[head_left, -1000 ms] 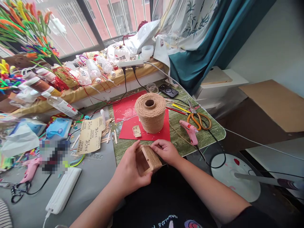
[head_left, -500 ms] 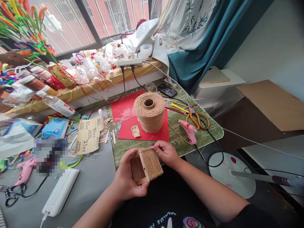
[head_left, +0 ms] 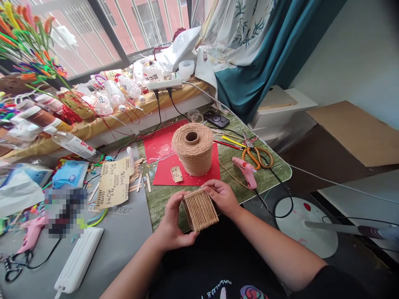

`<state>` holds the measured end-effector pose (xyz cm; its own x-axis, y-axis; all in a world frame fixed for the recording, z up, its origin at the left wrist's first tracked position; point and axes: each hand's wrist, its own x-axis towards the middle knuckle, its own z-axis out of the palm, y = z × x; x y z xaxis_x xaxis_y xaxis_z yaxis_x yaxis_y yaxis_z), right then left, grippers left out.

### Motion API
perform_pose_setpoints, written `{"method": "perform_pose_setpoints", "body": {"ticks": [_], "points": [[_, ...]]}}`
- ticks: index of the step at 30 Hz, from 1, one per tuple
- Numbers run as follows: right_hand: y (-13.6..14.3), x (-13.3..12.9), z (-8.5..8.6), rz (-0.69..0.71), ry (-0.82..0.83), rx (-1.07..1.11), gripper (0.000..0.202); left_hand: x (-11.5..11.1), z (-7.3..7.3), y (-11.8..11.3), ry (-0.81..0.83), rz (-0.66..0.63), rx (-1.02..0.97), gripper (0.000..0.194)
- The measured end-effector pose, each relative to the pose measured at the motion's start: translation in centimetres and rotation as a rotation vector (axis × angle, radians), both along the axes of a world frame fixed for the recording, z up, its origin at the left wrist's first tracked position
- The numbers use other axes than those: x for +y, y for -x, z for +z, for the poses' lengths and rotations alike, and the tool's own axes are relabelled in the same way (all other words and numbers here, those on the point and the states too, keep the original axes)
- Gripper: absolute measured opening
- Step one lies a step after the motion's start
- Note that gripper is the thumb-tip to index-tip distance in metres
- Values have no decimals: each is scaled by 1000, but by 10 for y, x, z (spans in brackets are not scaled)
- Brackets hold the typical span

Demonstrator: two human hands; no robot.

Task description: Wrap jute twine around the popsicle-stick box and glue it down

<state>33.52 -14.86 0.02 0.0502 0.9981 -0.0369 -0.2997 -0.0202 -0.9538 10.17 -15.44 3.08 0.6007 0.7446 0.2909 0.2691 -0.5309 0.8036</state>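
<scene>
Left hand clamps the twine-wrapped box, thumb opposite fingers. Right hand pinches its top edge. Twine spool stands beyond on red sheet

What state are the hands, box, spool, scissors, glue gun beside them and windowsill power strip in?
Box: held, twine side showing
Left hand: gripping box
Right hand: fingertips at box's upper right corner
Spool: upright on red sheet
Scissors: lying on green table
Glue gun: lying, cable attached
Power strip: two black plugs in

Bottles crowd the ledge below the window
</scene>
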Motion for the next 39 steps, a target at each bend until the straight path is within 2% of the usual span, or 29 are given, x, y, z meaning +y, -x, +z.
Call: {"method": "perform_pose_setpoints", "body": {"ticks": [2, 5, 8, 10, 13, 17, 20, 24, 28, 34, 39], "points": [[1, 0, -1, -23, -9, -18, 36, 4, 8, 4, 27, -13, 116, 105], [5, 1, -2, -20, -32, -50, 35, 8, 37, 6, 16, -14, 307, 110], [11, 2, -1, -13, -36, -72, 37, 11, 72, -1, -101, -26, 410, 102], [15, 2, -1, -8, -37, -61, 37, 13, 90, -10, -205, -65, 484, 96], [18, 3, 0, -5, -33, -37, 37, 16, 103, -27, -290, -80, 588, 103], [17, 5, -1, 2, -46, -6, 36, 18, 99, -49, -297, -39, 710, 126], [13, 6, 0, 21, -42, 17, 36, 21, 90, -54, -260, -55, 733, 125], [8, 6, 1, 23, -26, 41, 36, 25, 80, -44, -263, -44, 634, 119], [7, 2, 2, 20, -40, -34, 34, 22, 74, -29, -243, -17, 582, 119], [11, -4, 1, 43, -106, -98, 27, 19, 74, -19, -222, -22, 560, 107], [12, -4, 3, 65, -82, -134, 31, 20, 72, -13, -210, -22, 542, 102]]}}
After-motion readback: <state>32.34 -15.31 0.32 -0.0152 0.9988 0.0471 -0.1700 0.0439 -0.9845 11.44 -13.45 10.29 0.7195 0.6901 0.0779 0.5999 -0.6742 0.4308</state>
